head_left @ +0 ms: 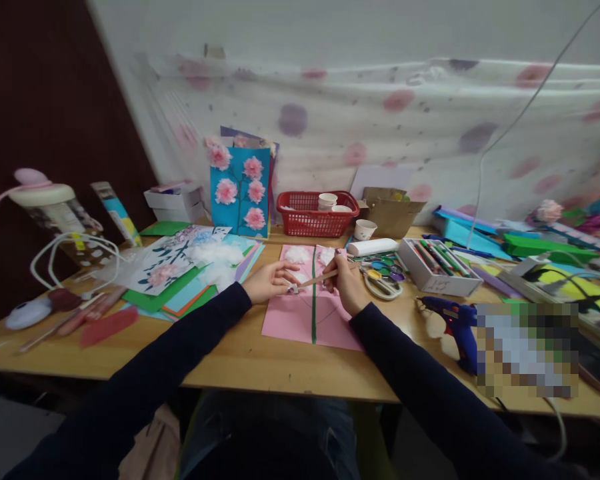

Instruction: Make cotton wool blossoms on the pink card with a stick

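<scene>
A pink paper sheet (290, 321) with a green strip (314, 313) down its middle and thin drawn lines lies in front of me. White cotton tufts (297, 254) sit on its upper part, on both sides of the strip. My right hand (345, 283) is closed around a thin tan wooden stick (320, 279), which slants down to the left across the sheet. The stick's lower end comes close to my left thumb; its tip is too small to make out. My left hand (270, 283) rests at the sheet's left edge, fingers loosely bent and apart from the thumb.
Coloured papers (180, 297) and loose cotton (215, 257) lie left. A blue flower card (240, 200), red basket (317, 217) and paper cup (365, 229) stand behind. At right are scissors (383, 287), a box of pens (440, 267) and a blue glue gun (455, 327).
</scene>
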A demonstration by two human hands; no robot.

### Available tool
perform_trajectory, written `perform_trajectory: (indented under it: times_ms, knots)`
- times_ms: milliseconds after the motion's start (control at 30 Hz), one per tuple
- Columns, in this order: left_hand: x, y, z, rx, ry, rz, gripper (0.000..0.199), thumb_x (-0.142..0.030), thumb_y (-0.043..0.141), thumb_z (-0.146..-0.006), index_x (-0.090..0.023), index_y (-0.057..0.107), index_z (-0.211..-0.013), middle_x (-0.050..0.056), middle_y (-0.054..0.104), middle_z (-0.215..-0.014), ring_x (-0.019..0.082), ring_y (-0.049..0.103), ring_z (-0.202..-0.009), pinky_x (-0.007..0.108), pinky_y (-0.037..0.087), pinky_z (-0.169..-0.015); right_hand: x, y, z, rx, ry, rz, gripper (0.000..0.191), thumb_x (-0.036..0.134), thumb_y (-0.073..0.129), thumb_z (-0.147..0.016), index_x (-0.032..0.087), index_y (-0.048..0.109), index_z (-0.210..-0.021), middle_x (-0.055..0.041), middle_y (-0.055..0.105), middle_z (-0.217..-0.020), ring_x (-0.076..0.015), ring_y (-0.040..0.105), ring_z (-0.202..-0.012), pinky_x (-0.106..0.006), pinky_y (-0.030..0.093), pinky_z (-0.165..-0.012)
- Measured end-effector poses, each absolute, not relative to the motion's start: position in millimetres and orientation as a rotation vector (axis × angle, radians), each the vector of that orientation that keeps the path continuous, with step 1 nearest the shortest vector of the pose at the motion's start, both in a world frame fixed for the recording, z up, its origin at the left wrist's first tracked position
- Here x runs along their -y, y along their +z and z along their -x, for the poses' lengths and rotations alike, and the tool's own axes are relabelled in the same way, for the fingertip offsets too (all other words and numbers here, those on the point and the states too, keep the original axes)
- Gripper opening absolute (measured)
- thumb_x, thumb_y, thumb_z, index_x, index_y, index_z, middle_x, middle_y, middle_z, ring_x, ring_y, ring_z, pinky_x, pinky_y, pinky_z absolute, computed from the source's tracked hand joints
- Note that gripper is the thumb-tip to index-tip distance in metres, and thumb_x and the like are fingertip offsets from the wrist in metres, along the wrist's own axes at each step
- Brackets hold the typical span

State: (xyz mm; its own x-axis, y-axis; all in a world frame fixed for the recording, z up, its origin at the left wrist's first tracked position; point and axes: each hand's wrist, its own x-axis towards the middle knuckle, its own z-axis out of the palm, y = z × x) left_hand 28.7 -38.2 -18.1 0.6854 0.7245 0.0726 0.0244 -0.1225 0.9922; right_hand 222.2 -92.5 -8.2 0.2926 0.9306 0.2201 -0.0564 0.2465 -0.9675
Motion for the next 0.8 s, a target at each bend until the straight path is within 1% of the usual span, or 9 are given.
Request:
perform_trajectory:
  times_ms: [100,167,267,400,533,600,700,800]
  knots:
    - [36.0,-14.7,-26.3,-0.72,0.761,-1.64,0.049,-0.012,0.072,-0.059,-0.012,0.054,-0.104,0.002,0.063,-0.079,0.011,0.064,-0.069,0.025,0.049,-0.068,90.3,-10.6,-226.1,1.0,0.776,1.114,0.047,0.048,0.041,-0.083,0.019,0.048,-0.047,0.0018,0.043,-0.029,-0.008,0.036,-0.024,-0.019,0.026,-0.026]
    - [35.8,-10.0,-25.3,-0.751,0.789,-1.676,0.047,-0.011,0.07,-0.059,-0.012,0.054,-0.103,0.002,0.063,-0.079,0.012,0.063,-0.069,0.026,0.05,-0.067,88.4,-14.7,-228.6,1.053,0.707,1.163,0.048,0.049,0.042,-0.083,0.018,0.049,-0.047,0.0016,0.044,-0.03,-0.008,0.038,-0.025,-0.019,0.028,-0.028]
    - [38.5,-3.4,-27.5,-0.737,0.797,-1.731,0.047,-0.012,0.068,-0.062,-0.011,0.052,-0.106,0.004,0.066,-0.08,0.014,0.064,-0.074,0.028,0.05,-0.072,85.3,-23.9,-230.0,1.156,0.64,1.213,0.049,0.052,0.043,-0.084,0.018,0.052,-0.05,0.0017,0.047,-0.033,-0.0083,0.042,-0.028,-0.019,0.03,-0.031]
    - [42.9,-3.5,-37.4,-0.697,0.722,-1.79,0.048,-0.013,0.064,-0.066,-0.013,0.049,-0.112,0.006,0.068,-0.082,0.016,0.065,-0.08,0.031,0.051,-0.075,81.9,-32.4,-228.4,1.207,0.626,1.199,0.051,0.057,0.04,-0.084,0.018,0.053,-0.053,0.0025,0.048,-0.036,-0.0084,0.044,-0.031,-0.02,0.032,-0.035]
    - [42.3,-7.7,-49.2,-0.721,0.693,-1.938,0.049,-0.01,0.061,-0.067,-0.014,0.048,-0.114,0.006,0.067,-0.084,0.016,0.065,-0.078,0.029,0.051,-0.07,80.1,-33.0,-227.4,1.167,0.625,1.201,0.055,0.06,0.037,-0.084,0.017,0.052,-0.054,0.002,0.048,-0.037,-0.0089,0.045,-0.032,-0.02,0.032,-0.036]
    - [40.9,-7.7,-53.9,-0.735,0.692,-2.074,0.05,-0.007,0.06,-0.066,-0.014,0.049,-0.114,0.005,0.065,-0.081,0.016,0.065,-0.077,0.028,0.051,-0.072,79.6,-32.7,-227.4,1.144,0.625,1.207,0.055,0.061,0.036,-0.084,0.017,0.052,-0.054,0.0017,0.048,-0.037,-0.0092,0.046,-0.033,-0.02,0.032,-0.036]
    - [39.1,-6.3,-58.5,-0.732,0.672,-2.266,0.05,-0.003,0.055,-0.067,-0.013,0.049,-0.116,0.005,0.066,-0.08,0.015,0.065,-0.078,0.029,0.049,-0.076,79.8,-32.7,-227.3,1.126,0.619,1.232,0.056,0.061,0.035,-0.085,0.017,0.053,-0.055,0.0014,0.049,-0.038,-0.0098,0.047,-0.033,-0.021,0.033,-0.037]
    - [38.5,-6.5,-60.8,-0.76,0.656,-2.375,0.05,-0.003,0.054,-0.068,-0.014,0.049,-0.117,0.004,0.067,-0.081,0.015,0.065,-0.077,0.029,0.049,-0.076,80.5,-33.4,-227.1,1.126,0.588,1.269,0.055,0.058,0.033,-0.086,0.017,0.053,-0.054,0.0009,0.05,-0.038,-0.0103,0.048,-0.034,-0.021,0.035,-0.039]
